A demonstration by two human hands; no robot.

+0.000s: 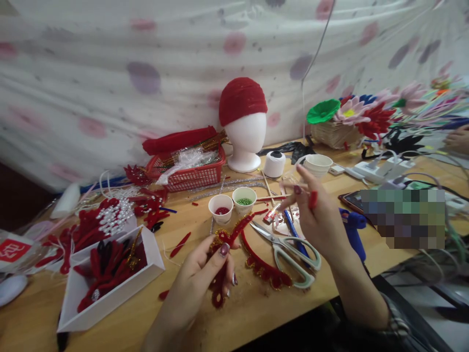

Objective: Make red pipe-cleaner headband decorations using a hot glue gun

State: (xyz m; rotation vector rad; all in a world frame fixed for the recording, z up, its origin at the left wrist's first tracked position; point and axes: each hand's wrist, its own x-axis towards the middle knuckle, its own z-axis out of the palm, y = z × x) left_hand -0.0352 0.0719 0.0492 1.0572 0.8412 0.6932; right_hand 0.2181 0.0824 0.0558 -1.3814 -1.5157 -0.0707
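My left hand (205, 274) is closed around a red fuzzy ornament with gold looped trim (219, 299), with one arm sticking out to the upper right. My right hand (317, 220) is raised above the scissors, fingers apart and the index finger stretched out. A small red piece (312, 199) shows against its fingers; whether it is held is unclear. Beneath lie scissors with pale green handles (280, 244), blades part-open, and a curved red strip with gold edging (264, 271). Just beyond are a paper cup of red beads (221, 209) and a cup of green beads (244, 199).
A white box of red pieces (113, 298) stands on the left. Behind are a red basket (194, 176) and a foam head in a red cap (246, 137). A blue glue gun (353, 232), power strip (381, 168) and flower basket (331, 135) are right; another person's hand (458, 139) shows.
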